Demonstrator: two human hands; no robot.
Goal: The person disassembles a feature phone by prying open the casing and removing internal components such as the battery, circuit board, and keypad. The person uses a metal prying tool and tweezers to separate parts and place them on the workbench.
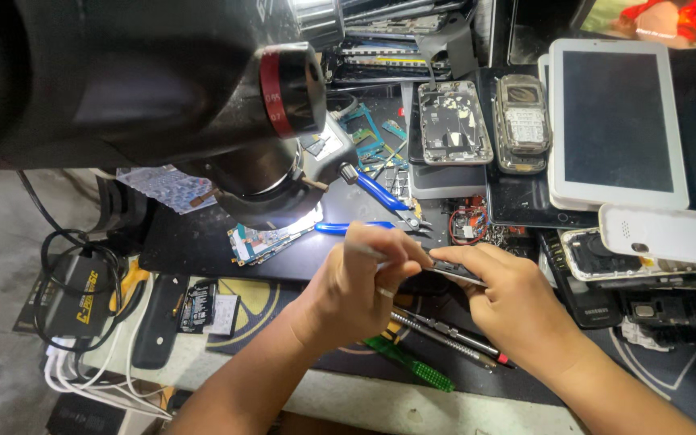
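- Left hand [354,283] pinches a thin metal tool [366,249], tip aimed right.
- Right hand [509,300] fingers grip a slim dark phone part [459,273], held above the table [324,258], long axis left-right, touching the tool's tip.
- Blue-handled pliers [380,193] lie farther back.

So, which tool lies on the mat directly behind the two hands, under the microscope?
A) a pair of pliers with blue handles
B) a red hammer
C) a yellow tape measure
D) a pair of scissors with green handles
A: a pair of pliers with blue handles lies on the dark mat, just beyond the left hand and the right hand, below the microscope.
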